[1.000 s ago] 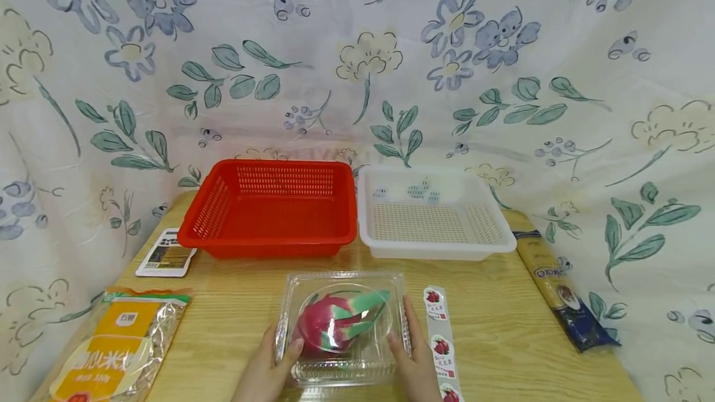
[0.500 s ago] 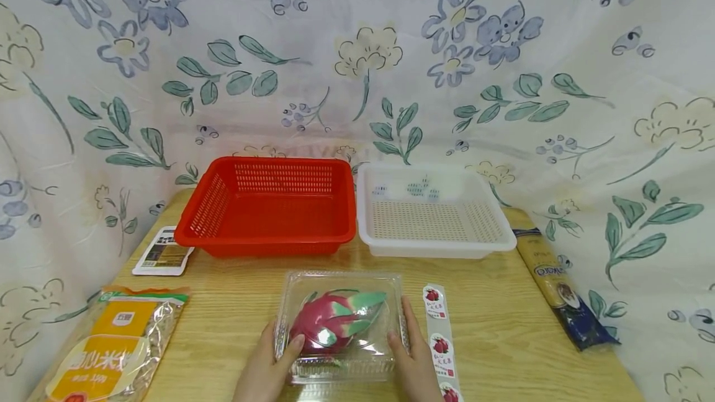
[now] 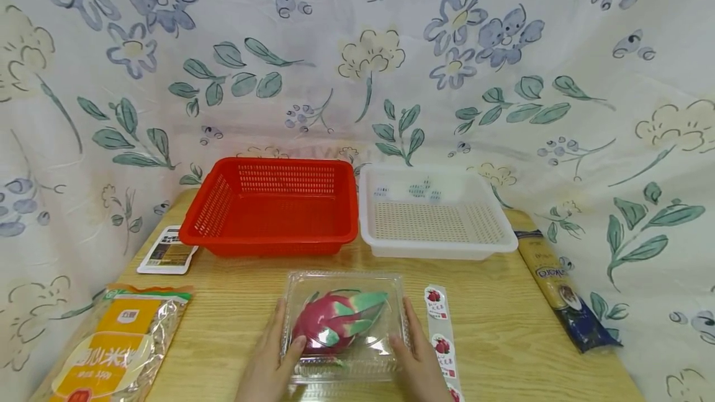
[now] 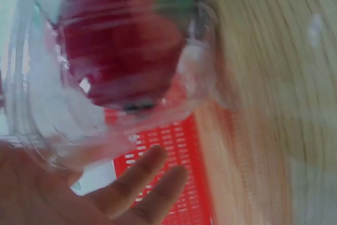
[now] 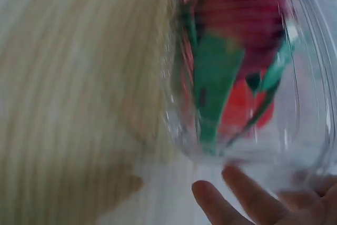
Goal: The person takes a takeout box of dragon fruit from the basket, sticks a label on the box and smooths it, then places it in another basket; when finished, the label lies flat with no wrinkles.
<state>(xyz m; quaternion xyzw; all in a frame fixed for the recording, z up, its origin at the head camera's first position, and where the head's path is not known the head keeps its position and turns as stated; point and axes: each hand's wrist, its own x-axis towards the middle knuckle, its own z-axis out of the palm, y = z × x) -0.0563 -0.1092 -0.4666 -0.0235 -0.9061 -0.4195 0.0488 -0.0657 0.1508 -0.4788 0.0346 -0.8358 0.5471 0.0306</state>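
Note:
A clear plastic clamshell box [image 3: 349, 371] sits between my two hands near the front of the table in the head view. Inside it lies a dragon fruit [image 3: 326, 324], pink-red with green scales, seen through the lid. My left hand [image 3: 268, 358] grips the box's left side, its thumb over the lid's corner and its fingers along the side wall. On the right side my right hand [image 3: 419, 358] holds it the same way. In the left wrist view some fingers [image 4: 142, 185] stretch out past the box. The right wrist view is blurred; fingertips [image 5: 237, 183] reach beneath the rim.
A strip of dragon fruit stickers [image 3: 441, 346] lies just right of the box. Behind stand a red basket [image 3: 274, 248] and a white basket [image 3: 441, 250]. A yellow food bag [image 3: 106, 352] and a small white packet [image 3: 167, 253] lie left, a gold-and-blue packet [image 3: 564, 290] right.
The fruit's view through the lid has shifted slightly left as the box tilted a little. My left fingers now reach further forward along the box's side. Both hands have stayed on it.

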